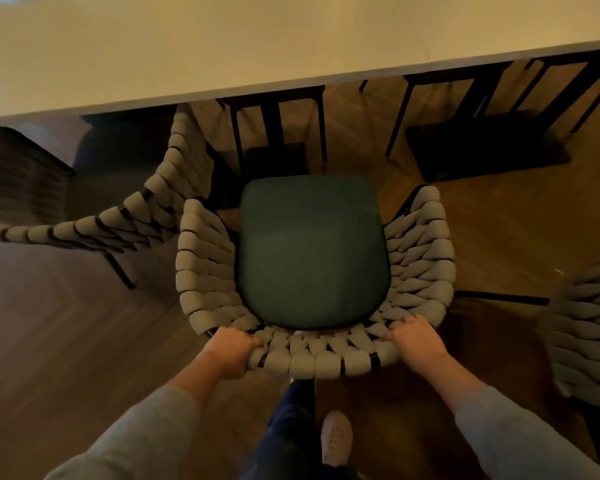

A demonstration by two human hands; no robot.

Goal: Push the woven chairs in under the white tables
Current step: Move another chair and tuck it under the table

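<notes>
Left hand (231,351), right hand (416,341) on rim of woven chair (421,265) (green cushion (309,251)), apparently short of white table (222,46).

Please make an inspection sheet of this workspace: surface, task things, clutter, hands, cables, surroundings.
Surface: long white table top.
Job's things: grey woven chair with green seat cushion, seat not yet under the table; second woven chair at left, partly under the table; third woven chair at right.
Clutter: nothing seen.
Hands: left hand and right hand grip the first chair's back rim.
Cables: nothing seen.
Surroundings: brown wooden floor; dark table legs.
</notes>
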